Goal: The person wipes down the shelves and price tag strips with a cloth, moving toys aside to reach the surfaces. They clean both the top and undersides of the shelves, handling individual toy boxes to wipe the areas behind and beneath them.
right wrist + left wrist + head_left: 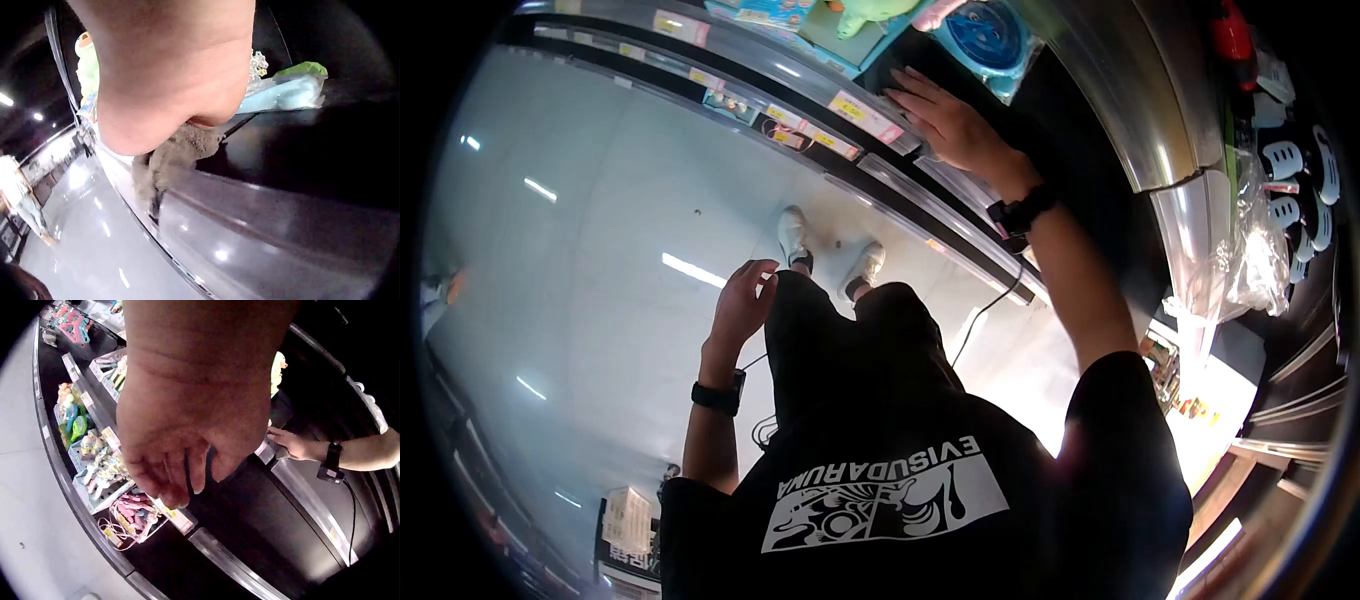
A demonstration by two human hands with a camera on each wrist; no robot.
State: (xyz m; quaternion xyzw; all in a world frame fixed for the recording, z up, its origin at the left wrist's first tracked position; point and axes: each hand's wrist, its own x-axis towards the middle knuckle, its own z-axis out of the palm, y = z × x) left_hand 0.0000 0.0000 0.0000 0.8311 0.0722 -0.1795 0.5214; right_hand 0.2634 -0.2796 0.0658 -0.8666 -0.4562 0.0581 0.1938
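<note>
A pale, shiny floor point(600, 200) lies beside a black shelf point(281, 150). One blue round toy point(985, 40) and one green toy point(870, 15) crowd the space just beyond the right hand point(960, 130). Fingers extended, it presses one fluffy grey cloth point(181, 150) at the shelf's front edge — plain beneath the palm from the right wrist, mostly hidden from the head. The left hand point(745, 300) hangs loosely curled, well apart.

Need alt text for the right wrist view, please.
A right hand rests on a fuzzy grey-brown cloth at the shiny front edge of a dark shelf. Beyond the hand lies a light-blue wrapped item; at left, a person on a pale floor.
</note>
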